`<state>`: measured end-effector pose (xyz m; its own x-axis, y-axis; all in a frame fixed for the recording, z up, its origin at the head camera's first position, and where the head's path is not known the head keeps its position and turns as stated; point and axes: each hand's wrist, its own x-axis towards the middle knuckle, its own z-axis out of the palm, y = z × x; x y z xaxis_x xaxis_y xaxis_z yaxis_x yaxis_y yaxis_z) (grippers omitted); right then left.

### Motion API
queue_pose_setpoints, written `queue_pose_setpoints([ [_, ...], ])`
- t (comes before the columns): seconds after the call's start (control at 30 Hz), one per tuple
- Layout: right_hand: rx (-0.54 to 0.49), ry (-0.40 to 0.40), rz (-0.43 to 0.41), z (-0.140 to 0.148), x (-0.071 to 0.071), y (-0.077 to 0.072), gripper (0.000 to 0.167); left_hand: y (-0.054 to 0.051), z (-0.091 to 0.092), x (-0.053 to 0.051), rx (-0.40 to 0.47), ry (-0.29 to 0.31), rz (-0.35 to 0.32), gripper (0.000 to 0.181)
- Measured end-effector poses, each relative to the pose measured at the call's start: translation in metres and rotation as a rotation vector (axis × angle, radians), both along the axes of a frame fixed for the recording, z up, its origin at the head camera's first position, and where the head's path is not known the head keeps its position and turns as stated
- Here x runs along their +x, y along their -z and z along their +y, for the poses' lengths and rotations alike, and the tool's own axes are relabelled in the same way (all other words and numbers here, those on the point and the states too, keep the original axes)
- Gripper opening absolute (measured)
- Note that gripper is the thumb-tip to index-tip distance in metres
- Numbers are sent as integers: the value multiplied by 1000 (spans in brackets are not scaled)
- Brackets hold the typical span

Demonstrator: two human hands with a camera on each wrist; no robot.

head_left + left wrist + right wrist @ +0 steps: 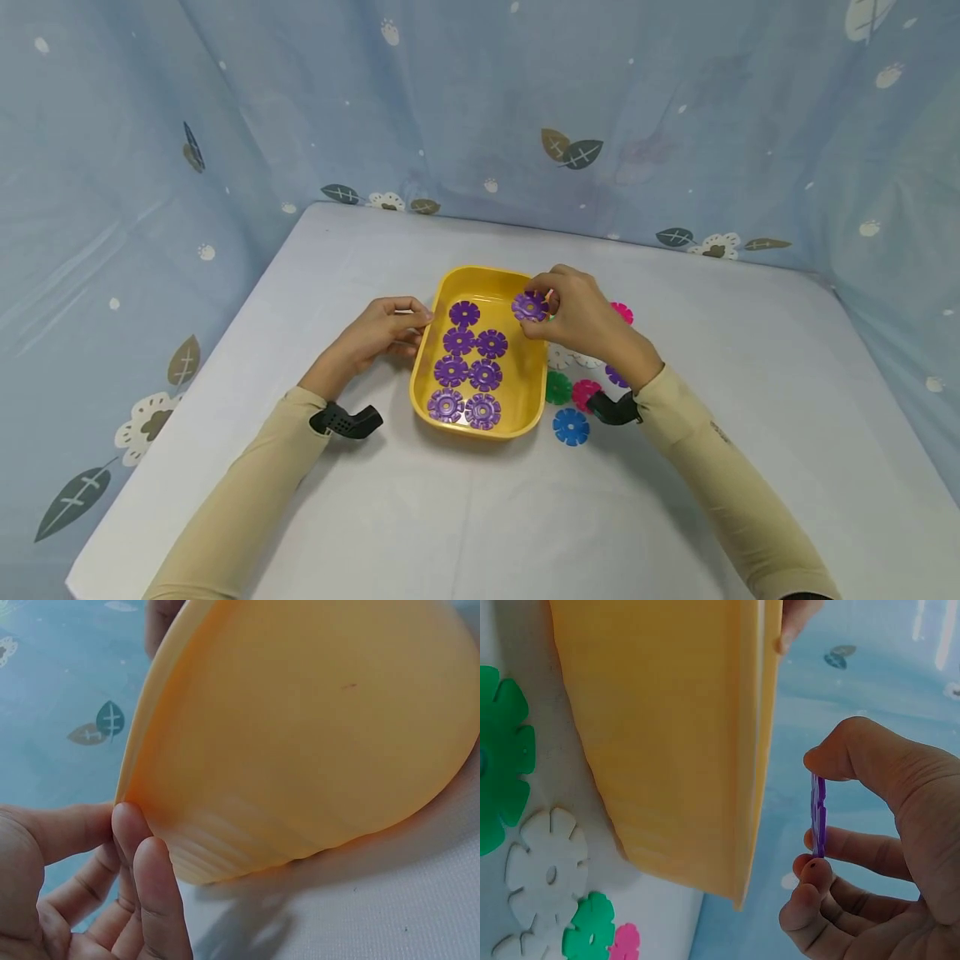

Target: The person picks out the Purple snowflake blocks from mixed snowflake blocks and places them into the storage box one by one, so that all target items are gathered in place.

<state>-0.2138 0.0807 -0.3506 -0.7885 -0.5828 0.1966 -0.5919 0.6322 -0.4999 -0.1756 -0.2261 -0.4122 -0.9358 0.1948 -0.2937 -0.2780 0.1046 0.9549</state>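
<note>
A yellow plastic tray (525,392) stands on the white table, with several purple snowflake discs (485,375) lying in rows along its left and middle. My left hand (382,331) pinches the tray's left rim between thumb and fingers; the left wrist view shows this grip on the yellow wall (300,735). Over the tray's right rim, my right hand (581,312) holds one purple snowflake disc (530,307) by its edges. The right wrist view shows that disc (818,817) edge-on between thumb and fingers, apart from the tray wall.
To the right of the tray lie loose snowflake discs: a blue one (572,427), a green one (558,387), a pink one (587,394), a purple one (617,377) and white ones (547,862), partly under the right arm. A blue patterned curtain (480,108) hangs behind the table.
</note>
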Motion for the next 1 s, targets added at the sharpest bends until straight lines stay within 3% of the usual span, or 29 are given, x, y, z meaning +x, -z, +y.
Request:
queue_pose_setpoints([
  [0.77,136,-48,-96,-35,-27,24,48,1,-1,0,30,9,-16,26],
  [1.0,207,-17,-95,-44,-28,29,48,0,-1,0,14,4,-7,25],
])
